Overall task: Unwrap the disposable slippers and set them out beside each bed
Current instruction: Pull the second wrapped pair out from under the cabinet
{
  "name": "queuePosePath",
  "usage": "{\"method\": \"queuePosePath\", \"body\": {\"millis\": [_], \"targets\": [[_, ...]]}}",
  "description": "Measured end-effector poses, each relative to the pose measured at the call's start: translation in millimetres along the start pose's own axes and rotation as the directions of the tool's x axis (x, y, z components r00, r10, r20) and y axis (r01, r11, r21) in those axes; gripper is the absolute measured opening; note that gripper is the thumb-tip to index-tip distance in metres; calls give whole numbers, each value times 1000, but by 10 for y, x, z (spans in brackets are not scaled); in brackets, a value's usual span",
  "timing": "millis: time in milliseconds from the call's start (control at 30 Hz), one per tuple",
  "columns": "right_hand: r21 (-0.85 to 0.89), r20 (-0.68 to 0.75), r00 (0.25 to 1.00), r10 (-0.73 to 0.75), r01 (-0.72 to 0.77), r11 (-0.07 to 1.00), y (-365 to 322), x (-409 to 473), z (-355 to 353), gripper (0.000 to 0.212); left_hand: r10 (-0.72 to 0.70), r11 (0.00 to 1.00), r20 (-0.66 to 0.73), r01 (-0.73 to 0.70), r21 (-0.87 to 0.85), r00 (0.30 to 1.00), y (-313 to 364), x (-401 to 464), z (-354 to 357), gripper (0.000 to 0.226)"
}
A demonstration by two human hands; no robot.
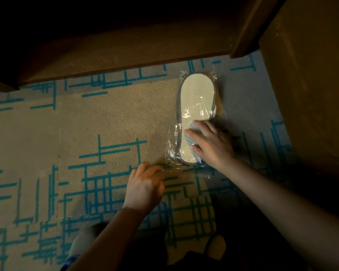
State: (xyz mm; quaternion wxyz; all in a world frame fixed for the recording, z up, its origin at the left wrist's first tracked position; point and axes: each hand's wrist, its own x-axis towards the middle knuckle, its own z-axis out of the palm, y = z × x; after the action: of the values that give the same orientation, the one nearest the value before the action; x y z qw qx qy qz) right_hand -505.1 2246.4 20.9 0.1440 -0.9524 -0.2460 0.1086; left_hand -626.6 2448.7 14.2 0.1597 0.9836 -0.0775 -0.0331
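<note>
A pair of disposable slippers [197, 96], cream sole up with grey trim, lies on the carpet inside a clear plastic wrapper [173, 147]. My right hand [211, 142] rests on the near end of the slippers, fingers spread over the grey upper and the plastic. My left hand [145, 184] is on the carpet at the wrapper's near left corner, fingertips touching its crinkled edge. I cannot tell whether either hand pinches the plastic. The wrapper looks closed around the slippers.
The carpet [67, 133] is beige with teal line patterns. A dark wooden bed frame [125, 61] runs along the top, and a wooden panel [311, 94] stands at the right. My feet [215, 247] show at the bottom edge.
</note>
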Motion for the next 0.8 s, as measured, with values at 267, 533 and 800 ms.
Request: {"method": "queuePosePath", "body": {"millis": [267,533,800], "targets": [[-28,-29,999,19,-20,999,-12,-172,30,65,76,997,69,-77,5,995,360,-149,-13,67],[278,-169,924,343,-289,916,-121,-430,36,58,34,993,207,-56,100,978,560,-233,194,53],[731,229,609,760,-623,279,-83,-285,30,44,-641,-93,533,633,-768,553,917,323,-135,26]]}}
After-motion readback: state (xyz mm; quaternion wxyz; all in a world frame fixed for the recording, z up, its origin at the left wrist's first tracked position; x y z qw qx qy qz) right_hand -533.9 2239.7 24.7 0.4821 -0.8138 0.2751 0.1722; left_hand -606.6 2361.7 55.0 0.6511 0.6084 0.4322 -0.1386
